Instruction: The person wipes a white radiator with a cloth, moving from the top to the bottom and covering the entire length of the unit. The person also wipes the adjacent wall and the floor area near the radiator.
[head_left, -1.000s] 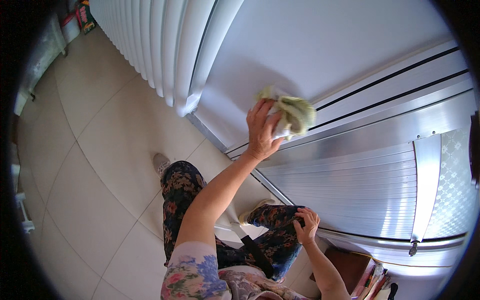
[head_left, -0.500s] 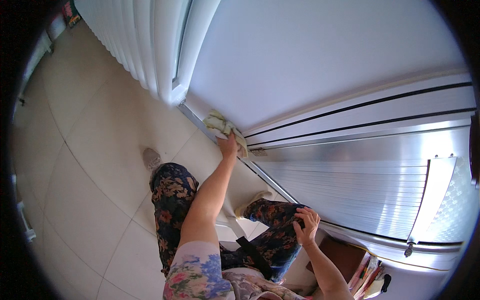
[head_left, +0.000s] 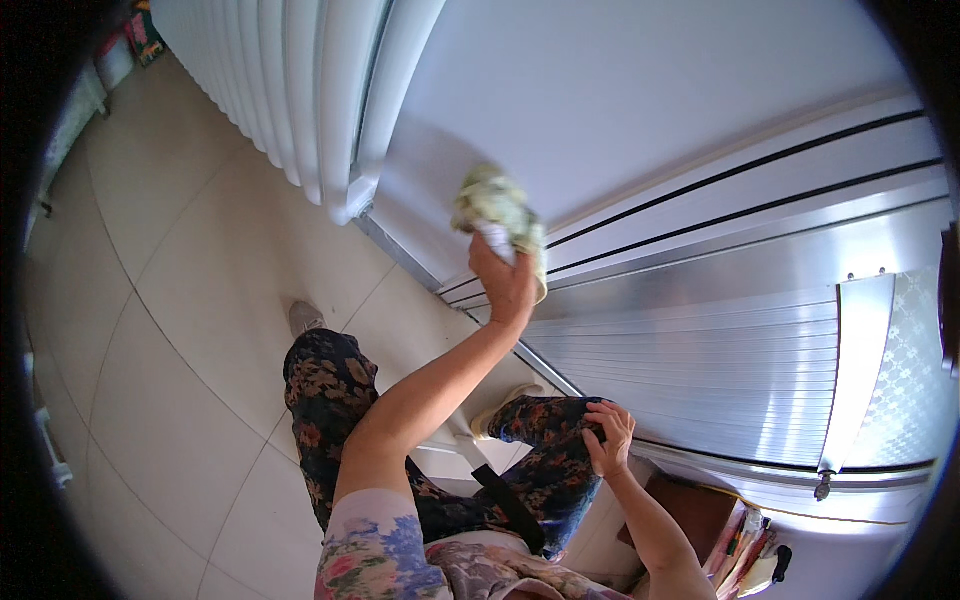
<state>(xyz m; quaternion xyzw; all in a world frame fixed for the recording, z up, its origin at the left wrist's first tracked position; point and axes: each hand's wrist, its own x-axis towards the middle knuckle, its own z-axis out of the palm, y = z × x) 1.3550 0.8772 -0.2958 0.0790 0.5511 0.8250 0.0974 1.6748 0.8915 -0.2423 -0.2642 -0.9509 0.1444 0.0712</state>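
My left hand [head_left: 503, 280] is closed round a pale yellow-green cloth [head_left: 493, 203], slightly blurred by motion. The cloth is bunched up in front of the white wall panel [head_left: 620, 90], beside the door frame [head_left: 700, 205] with its dark strips; I cannot tell whether it touches the panel. Part of the cloth hangs down past the fingers. My right hand [head_left: 610, 440] rests on my right knee, on dark flowered trousers [head_left: 555, 425], fingers loosely spread and holding nothing.
A white ribbed radiator [head_left: 290, 90] stands at the upper left. On the right is a silver metal door [head_left: 690, 350] with a pale handle bar [head_left: 860, 360]. A brown box [head_left: 680, 515] and several papers [head_left: 740, 550] lie at the lower right. Beige tiles [head_left: 190, 400] cover the floor.
My left hand has lifted the cloth from the panel's low edge near the floor, up and to the right. My right hand stays on the knee.
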